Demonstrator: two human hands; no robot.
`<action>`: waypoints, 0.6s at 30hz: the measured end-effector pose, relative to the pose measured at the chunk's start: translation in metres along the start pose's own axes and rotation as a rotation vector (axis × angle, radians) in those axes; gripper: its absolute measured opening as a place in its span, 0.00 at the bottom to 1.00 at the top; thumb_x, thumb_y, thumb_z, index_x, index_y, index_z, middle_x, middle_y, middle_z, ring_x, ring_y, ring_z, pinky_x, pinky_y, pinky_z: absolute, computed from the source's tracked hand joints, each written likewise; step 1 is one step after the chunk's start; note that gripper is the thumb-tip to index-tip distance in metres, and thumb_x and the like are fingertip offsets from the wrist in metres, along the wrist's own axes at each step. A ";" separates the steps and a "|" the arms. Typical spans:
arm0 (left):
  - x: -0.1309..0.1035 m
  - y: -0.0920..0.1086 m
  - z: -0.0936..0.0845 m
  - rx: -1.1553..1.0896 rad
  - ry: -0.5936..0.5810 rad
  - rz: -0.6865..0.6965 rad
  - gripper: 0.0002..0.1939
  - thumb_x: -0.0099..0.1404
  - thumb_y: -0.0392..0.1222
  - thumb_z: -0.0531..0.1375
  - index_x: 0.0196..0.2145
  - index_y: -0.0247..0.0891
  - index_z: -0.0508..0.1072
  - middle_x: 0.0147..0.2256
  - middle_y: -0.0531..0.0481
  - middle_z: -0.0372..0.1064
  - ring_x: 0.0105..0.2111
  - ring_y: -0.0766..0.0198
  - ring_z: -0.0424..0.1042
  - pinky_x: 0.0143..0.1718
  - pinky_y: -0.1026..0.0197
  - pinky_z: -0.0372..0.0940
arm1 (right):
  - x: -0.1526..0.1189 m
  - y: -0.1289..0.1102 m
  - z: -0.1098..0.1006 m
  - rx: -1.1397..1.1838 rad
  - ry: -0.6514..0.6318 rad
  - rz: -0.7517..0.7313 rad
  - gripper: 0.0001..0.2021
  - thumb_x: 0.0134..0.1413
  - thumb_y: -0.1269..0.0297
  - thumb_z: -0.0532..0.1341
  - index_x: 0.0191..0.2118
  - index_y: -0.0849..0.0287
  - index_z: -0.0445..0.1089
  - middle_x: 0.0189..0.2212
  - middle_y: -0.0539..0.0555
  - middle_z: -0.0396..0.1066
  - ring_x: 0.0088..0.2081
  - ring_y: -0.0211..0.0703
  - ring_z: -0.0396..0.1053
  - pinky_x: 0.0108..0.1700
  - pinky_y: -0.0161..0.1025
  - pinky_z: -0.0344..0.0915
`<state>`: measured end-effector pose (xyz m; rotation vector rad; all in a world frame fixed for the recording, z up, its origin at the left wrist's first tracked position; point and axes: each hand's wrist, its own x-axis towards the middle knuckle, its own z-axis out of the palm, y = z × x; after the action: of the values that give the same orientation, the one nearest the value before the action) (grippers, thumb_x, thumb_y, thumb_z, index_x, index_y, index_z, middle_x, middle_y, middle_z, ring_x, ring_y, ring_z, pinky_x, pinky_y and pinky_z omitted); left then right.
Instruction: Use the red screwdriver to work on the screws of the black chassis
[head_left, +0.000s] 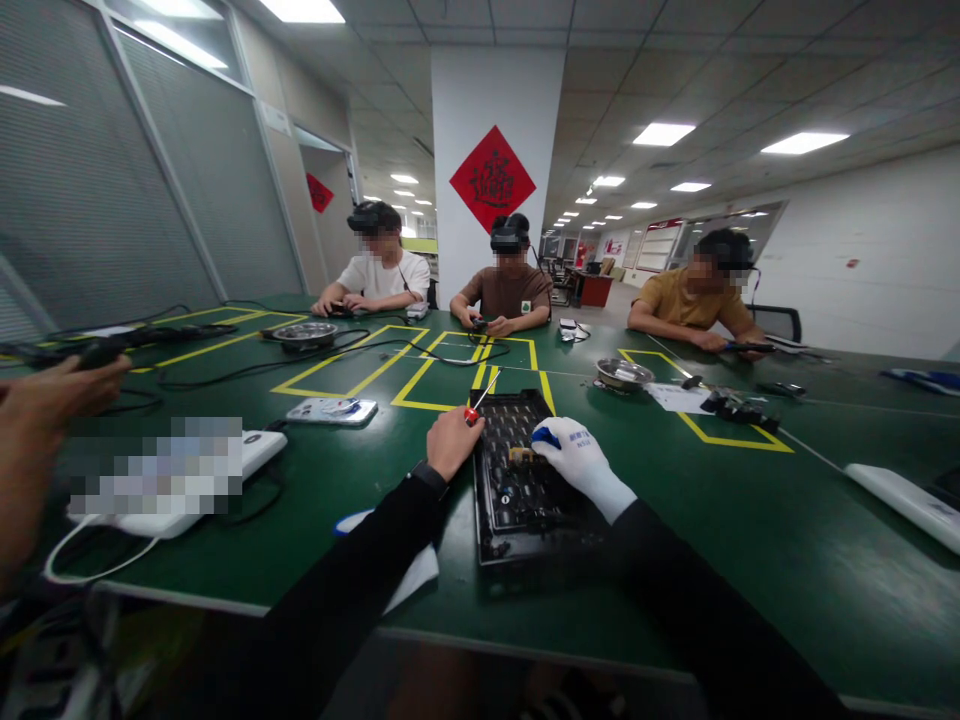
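My left hand (450,442), bare and with a dark band at the wrist, is closed around a screwdriver (471,414) with a red handle. Its metal shaft points up and away over the far left corner of a black tray-like casing (491,545). The casing lies on the green table and has rows of small dark raised parts inside. Over its right side, my right hand (574,450) wears a white glove with blue fingertips; its fingers are curled in. A small yellowish-brown piece (521,455) shows beside those fingertips; whether they grip it is unclear.
A white glove with blue (412,578) lies partly under my left forearm. To the left are a phone (331,411) and a white device (176,515) with cables. Metal dishes (624,374) stand farther back. Several people sit around the table (750,520); another person's hand (60,395) reaches in at left.
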<state>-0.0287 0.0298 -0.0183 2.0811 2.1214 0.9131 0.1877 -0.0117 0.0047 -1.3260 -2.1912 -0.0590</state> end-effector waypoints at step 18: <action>0.004 -0.004 0.000 0.001 -0.075 0.069 0.24 0.53 0.64 0.52 0.28 0.37 0.68 0.31 0.46 0.69 0.30 0.60 0.67 0.26 0.65 0.52 | -0.009 -0.016 -0.012 -0.127 0.037 -0.161 0.14 0.50 0.58 0.58 0.44 0.52 0.70 0.51 0.56 0.61 0.50 0.49 0.57 0.49 0.46 0.55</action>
<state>-0.0323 0.0337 -0.0186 2.1657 2.0262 0.8267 0.1830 -0.0311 0.0141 -1.2021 -2.2904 -0.2863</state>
